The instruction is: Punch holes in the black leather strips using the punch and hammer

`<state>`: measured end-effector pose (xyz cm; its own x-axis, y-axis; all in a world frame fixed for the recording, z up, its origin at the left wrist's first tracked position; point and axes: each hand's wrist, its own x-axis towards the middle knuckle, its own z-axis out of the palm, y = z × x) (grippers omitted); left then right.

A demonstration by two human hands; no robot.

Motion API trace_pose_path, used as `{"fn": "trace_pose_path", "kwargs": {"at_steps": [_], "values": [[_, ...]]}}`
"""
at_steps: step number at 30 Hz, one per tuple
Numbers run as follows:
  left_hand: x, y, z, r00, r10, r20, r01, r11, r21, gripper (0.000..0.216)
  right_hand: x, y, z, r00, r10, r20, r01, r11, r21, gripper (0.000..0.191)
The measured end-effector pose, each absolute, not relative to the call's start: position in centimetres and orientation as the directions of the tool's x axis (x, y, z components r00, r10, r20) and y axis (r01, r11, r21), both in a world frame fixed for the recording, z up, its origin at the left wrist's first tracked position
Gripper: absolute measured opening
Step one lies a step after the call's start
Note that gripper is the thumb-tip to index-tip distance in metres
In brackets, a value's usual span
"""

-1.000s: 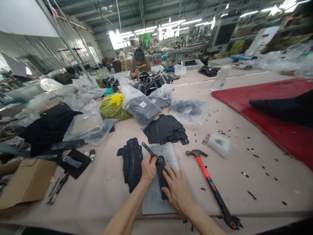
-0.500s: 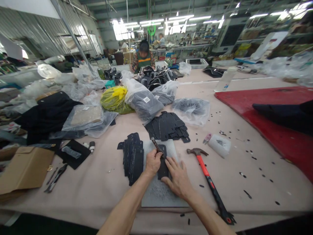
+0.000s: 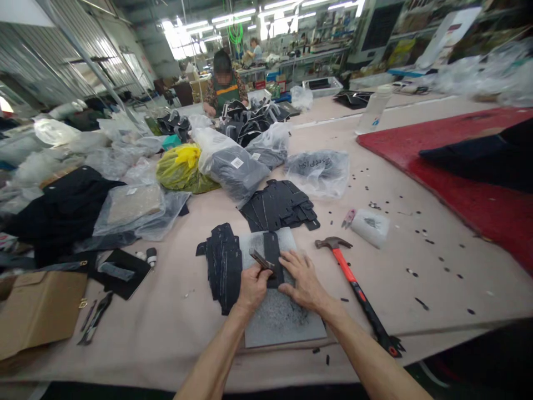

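Note:
My left hand (image 3: 253, 286) is closed around a short metal punch (image 3: 260, 258), which leans over the lower part of a black strip (image 3: 271, 244). Fingers hide the punch's lower end. The strip lies on a grey board (image 3: 283, 322) speckled with dark bits. Spread fingers of my right hand (image 3: 303, 278) rest flat at the strip's right edge. Left of the board is a stack of similar black pieces (image 3: 225, 269); another fanned pile (image 3: 278, 205) sits just behind it. A claw hammer (image 3: 358, 294) with a red and black handle lies to the right.
Small dark scraps and a clear roll (image 3: 370, 228) lie on the right, near a red board (image 3: 449, 178). Filled plastic bags (image 3: 233, 166) stand behind the piles. At left are a cardboard box (image 3: 45, 311) and a cutter (image 3: 95, 319). A person (image 3: 225, 89) sits across the table.
My left hand and the punch have moved toward me along the strip, and the punch leans lower. My right hand stays beside the strip. The whole view has shifted and tilted slightly.

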<state>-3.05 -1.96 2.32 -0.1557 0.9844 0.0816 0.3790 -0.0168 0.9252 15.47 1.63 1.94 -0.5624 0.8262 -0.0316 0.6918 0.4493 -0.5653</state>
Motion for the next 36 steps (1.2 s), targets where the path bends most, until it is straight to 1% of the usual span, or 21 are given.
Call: {"fn": "trace_pose_path", "kwargs": {"at_steps": [4, 11, 17, 24, 29, 33, 36], "values": [[-2.9, -2.1, 2.2, -0.151, 0.984, 0.096, 0.382, -0.032, 0.923, 0.020, 15.5, 1.6, 1.8, -0.535, 0.845, -0.018, 0.695, 0.427, -0.578, 0.067], [-2.8, -2.3, 2.5, -0.122, 0.988, 0.094, 0.397, -0.039, 0.917, 0.021, 15.5, 1.7, 2.1, -0.549, 0.836, 0.016, 0.684, 0.460, -0.567, 0.064], [-2.5, -2.4, 2.5, -0.132, 0.986, 0.100, 0.413, -0.036, 0.910, 0.021, 15.7, 1.9, 1.9, -0.540, 0.841, 0.028, 0.685, 0.458, -0.567, 0.062], [-2.6, -2.5, 2.4, -0.136, 0.988, 0.075, 0.401, -0.014, 0.916, 0.021, 16.5, 2.6, 1.6, -0.633, 0.774, -0.019, 0.628, 0.499, -0.598, 0.074], [-2.7, -2.5, 2.2, -0.120, 0.990, 0.078, 0.432, -0.018, 0.902, 0.021, 16.6, 2.6, 1.6, -0.625, 0.781, -0.015, 0.625, 0.488, -0.609, 0.073], [-2.6, -2.5, 2.0, -0.102, 0.987, 0.122, 0.450, -0.063, 0.891, 0.021, 16.5, 2.5, 1.7, -0.616, 0.788, -0.016, 0.633, 0.482, -0.606, 0.073], [-2.3, -2.6, 1.7, -0.079, 0.976, 0.201, 0.510, -0.134, 0.850, 0.020, 16.5, 2.5, 1.8, -0.615, 0.789, -0.022, 0.635, 0.478, -0.607, 0.073]]}}
